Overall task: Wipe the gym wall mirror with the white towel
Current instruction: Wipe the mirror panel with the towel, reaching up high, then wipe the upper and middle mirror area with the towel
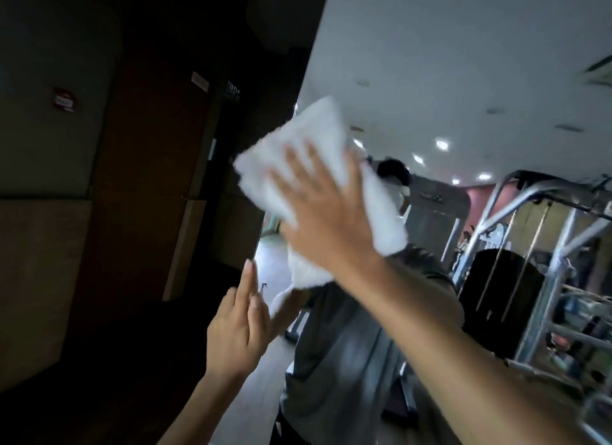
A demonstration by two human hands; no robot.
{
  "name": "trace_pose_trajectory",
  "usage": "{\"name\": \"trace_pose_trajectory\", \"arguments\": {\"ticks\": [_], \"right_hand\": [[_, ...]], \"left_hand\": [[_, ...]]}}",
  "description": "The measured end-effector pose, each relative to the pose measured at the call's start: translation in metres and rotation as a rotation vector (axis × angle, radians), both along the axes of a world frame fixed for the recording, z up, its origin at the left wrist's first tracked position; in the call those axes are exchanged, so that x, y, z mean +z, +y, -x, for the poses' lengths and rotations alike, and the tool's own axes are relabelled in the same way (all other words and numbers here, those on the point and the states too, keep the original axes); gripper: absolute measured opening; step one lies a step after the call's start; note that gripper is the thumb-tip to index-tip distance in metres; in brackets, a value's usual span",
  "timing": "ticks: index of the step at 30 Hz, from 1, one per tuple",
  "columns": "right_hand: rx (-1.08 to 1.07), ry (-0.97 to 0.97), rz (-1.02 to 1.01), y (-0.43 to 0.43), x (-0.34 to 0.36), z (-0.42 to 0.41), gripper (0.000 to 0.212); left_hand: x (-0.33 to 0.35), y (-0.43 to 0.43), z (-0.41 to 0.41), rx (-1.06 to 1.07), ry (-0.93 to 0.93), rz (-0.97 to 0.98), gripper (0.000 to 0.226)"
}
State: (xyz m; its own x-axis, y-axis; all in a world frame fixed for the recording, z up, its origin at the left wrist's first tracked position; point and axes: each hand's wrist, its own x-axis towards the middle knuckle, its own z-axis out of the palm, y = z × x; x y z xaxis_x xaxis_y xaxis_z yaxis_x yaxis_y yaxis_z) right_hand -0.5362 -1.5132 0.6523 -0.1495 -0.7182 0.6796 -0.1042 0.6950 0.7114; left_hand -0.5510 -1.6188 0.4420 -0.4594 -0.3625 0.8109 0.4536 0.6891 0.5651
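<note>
Forearms reach up from the lower frame. The left hand (pixel 240 332), fingers straight and holding nothing, stands upright near the mirror's left edge. The right hand (pixel 326 212) lies flat with fingers spread, pressing the folded white terry towel (pixel 311 136) against the large frameless gym wall mirror (pixel 430 63). Reflected in it are a grey-shirted person (pixel 347 345) and a silver steel cable machine (pixel 530 229).

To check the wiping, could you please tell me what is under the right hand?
The towel lies under the right hand, which presses it flat to the mirror. The glass behind the towel is covered and cannot be seen.
</note>
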Motion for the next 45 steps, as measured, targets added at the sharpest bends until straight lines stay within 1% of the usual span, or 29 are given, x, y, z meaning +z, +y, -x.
{"name": "trace_pose_trajectory", "arguments": {"ticks": [2, 3, 4, 5, 6, 8, 10, 12, 13, 14, 15, 16, 18, 19, 20, 22, 24, 26, 28, 30, 31, 33, 35, 37, 38, 40, 42, 43, 45], "right_hand": [[-0.022, -0.071, -0.328, 0.01, -0.05, -0.004, 0.07], [-0.026, -0.111, -0.449, 0.024, -0.061, -0.007, 0.068], [-0.002, -0.147, -0.504, 0.04, -0.06, -0.01, 0.067], [0.027, -0.148, -0.489, 0.054, -0.05, -0.01, 0.067], [0.039, -0.128, -0.421, 0.064, -0.033, -0.01, 0.068], [0.002, -0.041, -0.238, 0.073, 0.006, -0.011, 0.068], [-0.065, 0.006, -0.052, 0.063, 0.022, -0.013, 0.067], [-0.091, 0.021, 0.107, 0.042, 0.011, -0.013, 0.068], [-0.094, 0.025, 0.149, 0.03, -0.003, -0.011, 0.069], [-0.088, 0.017, 0.14, 0.019, -0.019, -0.009, 0.07], [-0.078, -0.006, 0.076, 0.01, -0.039, -0.007, 0.071], [-0.072, -0.033, -0.029, 0.003, -0.061, -0.005, 0.072], [-0.109, -0.087, -0.301, 0.006, -0.098, -0.007, 0.07], [-0.121, -0.117, -0.411, 0.016, -0.111, -0.009, 0.069], [-0.104, -0.158, -0.483, 0.031, -0.116, -0.011, 0.068], [0.001, -0.2, -0.514, 0.062, -0.099, -0.016, 0.064], [0.061, -0.15, -0.402, 0.083, -0.058, -0.014, 0.063], [0.025, -0.079, -0.191, 0.086, -0.014, -0.012, 0.064], [-0.035, -0.01, 0.024, 0.063, 0.002, -0.014, 0.065], [-0.053, 0.021, 0.172, 0.032, -0.014, -0.013, 0.068], [-0.053, 0.013, 0.191, 0.019, -0.031, -0.012, 0.069], [-0.005, -0.057, 0.11, -0.001, -0.079, -0.006, 0.069], [-0.016, -0.095, -0.122, -0.002, -0.135, -0.005, 0.069], [-0.105, -0.149, -0.354, 0.018, -0.182, -0.013, 0.068], [-0.127, -0.196, -0.436, 0.035, -0.195, -0.018, 0.07], [-0.068, -0.228, -0.536, 0.068, -0.197, -0.022, 0.073], [0.023, -0.223, -0.449, 0.09, -0.175, -0.019, 0.074], [0.054, -0.204, -0.353, 0.091, -0.159, -0.017, 0.072], [0.032, -0.113, -0.102, 0.073, -0.142, -0.017, 0.065]], "left_hand": [[-0.032, -0.005, -0.002, -0.034, -0.02, 0.009, 0.054], [-0.039, -0.005, -0.007, -0.053, -0.036, -0.004, 0.053], [-0.045, -0.005, -0.01, -0.069, -0.046, -0.009, 0.055], [-0.05, -0.005, -0.011, -0.064, -0.055, -0.006, 0.058], [-0.054, -0.005, -0.009, -0.052, -0.047, 0.003, 0.057], [-0.055, -0.006, -0.007, -0.025, -0.001, 0.022, 0.053], [-0.057, -0.005, -0.004, -0.012, 0.026, 0.023, 0.052], [-0.059, -0.005, -0.003, -0.012, 0.041, -0.001, 0.051], [-0.058, -0.005, -0.004, -0.013, 0.045, -0.004, 0.052], [-0.056, -0.005, -0.004, -0.02, 0.039, 0.002, 0.053], [-0.055, -0.004, -0.004, -0.027, 0.023, -0.004, 0.055], [-0.054, -0.003, -0.005, -0.032, 0.006, -0.022, 0.06], [-0.055, 0.0, -0.006, -0.042, -0.016, -0.079, 0.074], [-0.056, 0.0, -0.007, -0.049, -0.024, -0.092, 0.075], [-0.058, -0.001, -0.008, -0.053, -0.029, -0.089, 0.074], [-0.061, -0.002, -0.008, -0.055, -0.064, -0.091, 0.072], [-0.062, -0.003, -0.005, -0.028, -0.097, -0.113, 0.066], [-0.062, -0.004, -0.001, -0.014, -0.117, -0.122, 0.062], [-0.063, -0.003, 0.0, -0.009, -0.142, -0.114, 0.06], [-0.062, -0.002, -0.004, -0.014, -0.145, -0.134, 0.059], [-0.06, -0.002, -0.007, -0.017, -0.14, -0.146, 0.057], [-0.058, -0.001, -0.009, -0.029, -0.142, -0.156, 0.055], [-0.066, -0.002, -0.009, -0.028, -0.199, -0.101, 0.051], [-0.098, -0.007, -0.012, 0.011, -0.309, 0.04, 0.049], [-0.12, -0.012, -0.018, 0.013, -0.386, 0.114, 0.051], [-0.164, -0.026, -0.038, -0.039, -0.499, 0.249, 0.054], [-0.19, -0.041, -0.053, -0.064, -0.529, 0.378, 0.055], [-0.194, -0.045, -0.056, -0.061, -0.547, 0.429, 0.059], [-0.189, -0.047, -0.057, -0.021, -0.585, 0.502, 0.072]]}}
